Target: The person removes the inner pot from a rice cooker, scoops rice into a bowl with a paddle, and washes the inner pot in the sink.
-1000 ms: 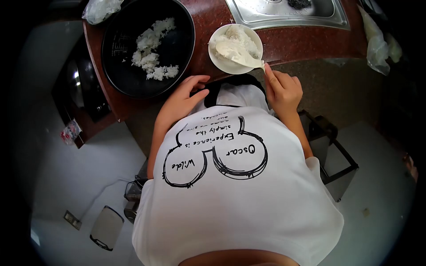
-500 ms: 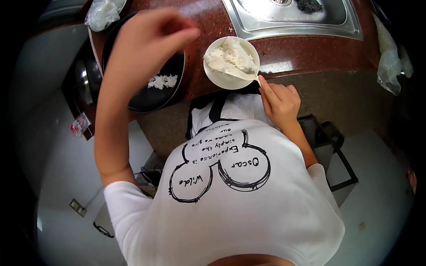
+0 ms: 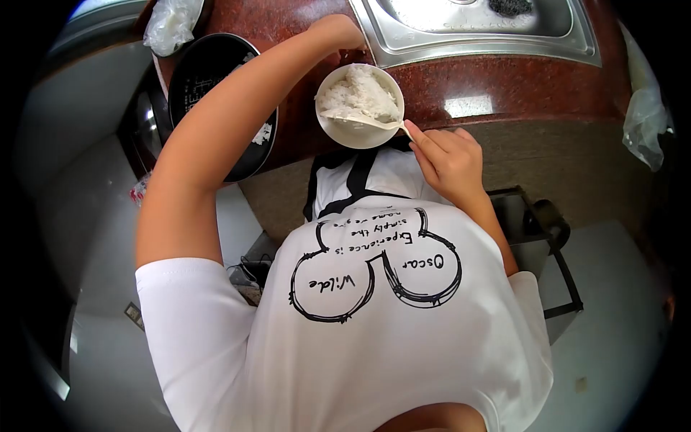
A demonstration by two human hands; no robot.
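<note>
My left hand (image 3: pixel 340 36) is bent down at the counter, between the sink's edge and a white bowl (image 3: pixel 360 138); its fingers are mostly hidden beneath it. Cooked rice (image 3: pixel 362 92) is heaped in the bowl. My right hand (image 3: pixel 453 160) is closed on the handle end of a pale rice paddle (image 3: pixel 367 121), whose blade lies on the rice at the bowl's near side. Beneath my left forearm is a black pot (image 3: pixel 188 79), partly covered, with some rice visible inside.
A metal sink (image 3: pixel 403 50) with a dark scouring pad (image 3: pixel 509 7) is set into the red counter (image 3: pixel 432 92). One plastic bag (image 3: pixel 171 27) lies at the upper left, another (image 3: pixel 644 122) at the right. A black-framed stand (image 3: pixel 565 277) is low on the right.
My left hand has gone from beside the pot, up over it and across to the counter behind the bowl. The right hand still holds the paddle at the bowl. The view has shifted slightly.
</note>
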